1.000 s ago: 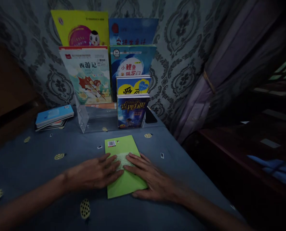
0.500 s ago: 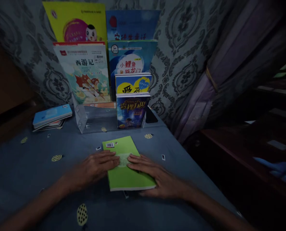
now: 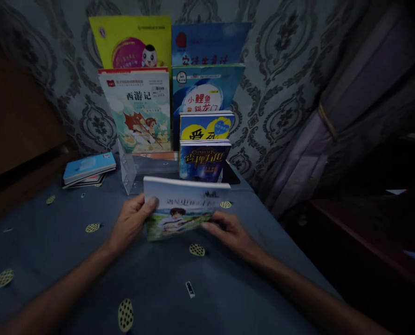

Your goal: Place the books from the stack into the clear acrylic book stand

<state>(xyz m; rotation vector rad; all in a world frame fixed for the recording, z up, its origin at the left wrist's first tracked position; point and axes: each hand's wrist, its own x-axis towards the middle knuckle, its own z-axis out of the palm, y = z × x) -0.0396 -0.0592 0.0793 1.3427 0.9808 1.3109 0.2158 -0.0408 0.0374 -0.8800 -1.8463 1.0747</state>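
A paperback book (image 3: pixel 179 209) is raised above the table, its illustrated front cover toward me and tilted, slightly blurred. My left hand (image 3: pixel 128 221) grips its left edge, thumb on the cover. At the lower right edge my right hand (image 3: pixel 228 230) pinches the book between thumb and fingers. Just behind it stands a clear acrylic book rack (image 3: pixel 126 174). The rack's front right holds a dark blue book (image 3: pixel 204 163), its bottom partly hidden by the held book.
In the rack's left side stand a white-and-green book (image 3: pixel 140 116) and a yellow book (image 3: pixel 130 42). Several blue-toned books (image 3: pixel 209 88) fill the right. A small book stack (image 3: pixel 88 168) lies left on the patterned tablecloth (image 3: pixel 88 279). A tied curtain (image 3: pixel 308 153) hangs right.
The book was lying flat, green back cover up, under both hands. Now it is lifted and turned, front cover showing, held at both sides. The view has shifted slightly.
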